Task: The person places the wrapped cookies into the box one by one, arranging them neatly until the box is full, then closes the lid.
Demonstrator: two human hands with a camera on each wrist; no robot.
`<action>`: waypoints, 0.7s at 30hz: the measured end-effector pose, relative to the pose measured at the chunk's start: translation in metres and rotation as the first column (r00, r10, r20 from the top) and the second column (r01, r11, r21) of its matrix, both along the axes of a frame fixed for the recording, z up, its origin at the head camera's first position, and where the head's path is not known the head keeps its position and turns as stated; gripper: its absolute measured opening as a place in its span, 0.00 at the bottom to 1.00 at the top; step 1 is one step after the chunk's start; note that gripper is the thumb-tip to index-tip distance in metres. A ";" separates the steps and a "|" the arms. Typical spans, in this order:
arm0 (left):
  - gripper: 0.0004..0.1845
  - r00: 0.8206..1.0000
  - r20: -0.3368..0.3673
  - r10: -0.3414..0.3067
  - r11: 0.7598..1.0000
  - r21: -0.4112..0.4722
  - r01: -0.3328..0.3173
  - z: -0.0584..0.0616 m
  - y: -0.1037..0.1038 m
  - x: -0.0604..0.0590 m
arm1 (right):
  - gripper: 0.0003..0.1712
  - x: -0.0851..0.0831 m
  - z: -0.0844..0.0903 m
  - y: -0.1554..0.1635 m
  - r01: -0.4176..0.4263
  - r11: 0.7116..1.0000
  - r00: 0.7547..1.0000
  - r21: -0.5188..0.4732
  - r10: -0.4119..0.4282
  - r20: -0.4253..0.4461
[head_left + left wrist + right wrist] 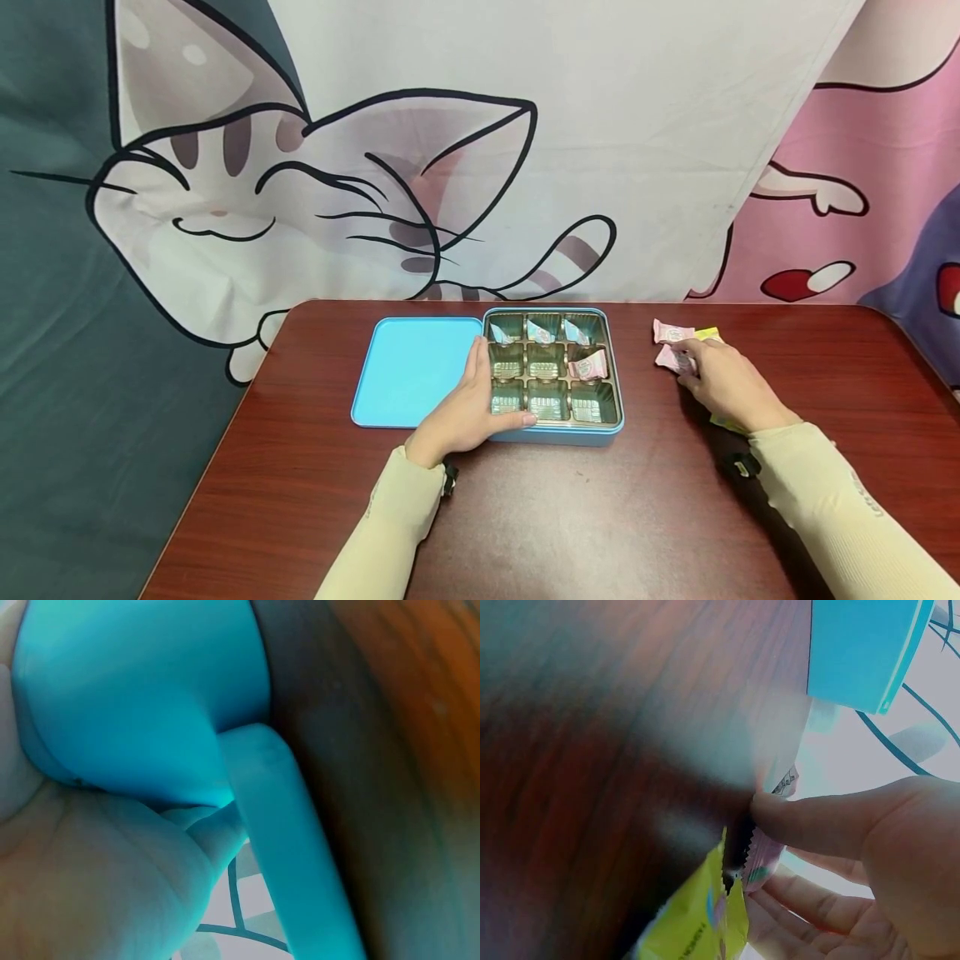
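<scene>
A blue box (pixel 577 437) holds a gold divided tray. Blue-and-white wrapped candies (pixel 539 332) lie in its back row, and one pink-wrapped candy (pixel 588 366) sits in the right compartment of the middle row. My left hand (pixel 467 410) rests against the box's left side, fingers straight, thumb along the front rim. To the right of the box, my right hand (pixel 731 385) pinches a pink-wrapped candy (pixel 762 859) between thumb and fingers, low at the table. Beside those fingertips is a yellow wrapper (pixel 697 915); another pink candy (pixel 672 332) lies just behind.
The blue lid (pixel 420 375) lies flat on the brown table (pixel 585 517), against the box's left side. More yellow wrapping (pixel 727 424) peeks out below my right hand. A cat-print cloth (pixel 637 150) hangs behind the table's back edge.
</scene>
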State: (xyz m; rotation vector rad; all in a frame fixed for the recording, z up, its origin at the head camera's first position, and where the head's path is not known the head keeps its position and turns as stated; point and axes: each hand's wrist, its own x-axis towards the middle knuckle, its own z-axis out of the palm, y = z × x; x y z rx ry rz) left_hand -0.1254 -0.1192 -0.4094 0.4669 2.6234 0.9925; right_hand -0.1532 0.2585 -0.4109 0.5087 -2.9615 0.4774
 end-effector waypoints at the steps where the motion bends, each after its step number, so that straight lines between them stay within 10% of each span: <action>1: 0.70 1.000 -0.002 -0.001 1.000 0.000 0.001 0.000 0.000 0.000 | 0.22 0.000 0.000 0.000 0.001 1.000 1.000 -0.001 -0.001 0.000; 21: 0.70 1.000 -0.008 -0.009 1.000 0.005 0.009 0.001 0.000 0.000 | 0.18 0.005 0.005 0.000 0.000 1.000 1.000 -0.013 0.000 0.006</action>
